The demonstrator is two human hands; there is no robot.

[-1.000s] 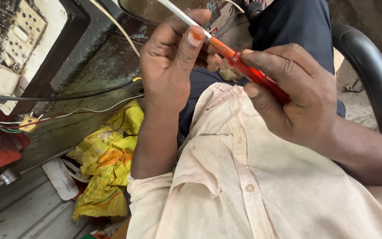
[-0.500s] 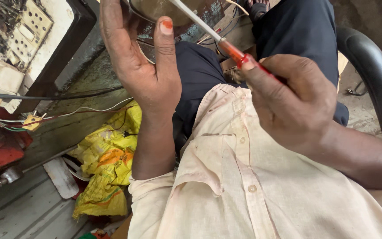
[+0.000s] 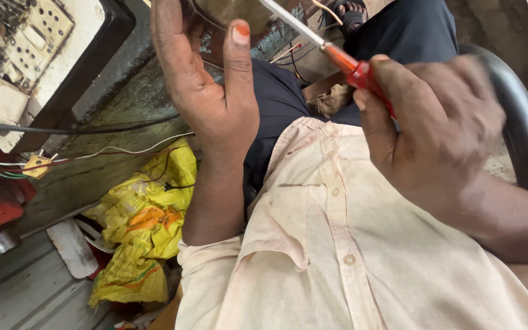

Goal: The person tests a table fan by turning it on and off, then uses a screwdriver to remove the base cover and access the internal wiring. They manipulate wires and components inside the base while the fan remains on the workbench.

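Observation:
My right hand (image 3: pixel 435 116) grips a screwdriver (image 3: pixel 331 54) by its red handle, the metal shaft pointing up and left toward the top edge. My left hand (image 3: pixel 206 85) is raised with the palm facing me and the fingers spread, holding nothing; its fingertips run out of view at the top. It hovers just left of the screwdriver shaft, near a round metal object (image 3: pixel 233 12) at the top of the frame. My cream shirt (image 3: pixel 331 244) and dark trousers (image 3: pixel 288 104) fill the lower middle.
A worn dark bench edge (image 3: pixel 111 122) runs along the left with wires (image 3: pixel 93 153) and a white switch board (image 3: pixel 38 36). A yellow plastic bag (image 3: pixel 145 232) lies below it. A black chair arm (image 3: pixel 524 140) curves at the right. A sandalled foot (image 3: pixel 352 15) shows at the top.
My left hand let go of the screwdriver shaft and opened, rising up and to the left. My right hand kept the screwdriver and shifted slightly right.

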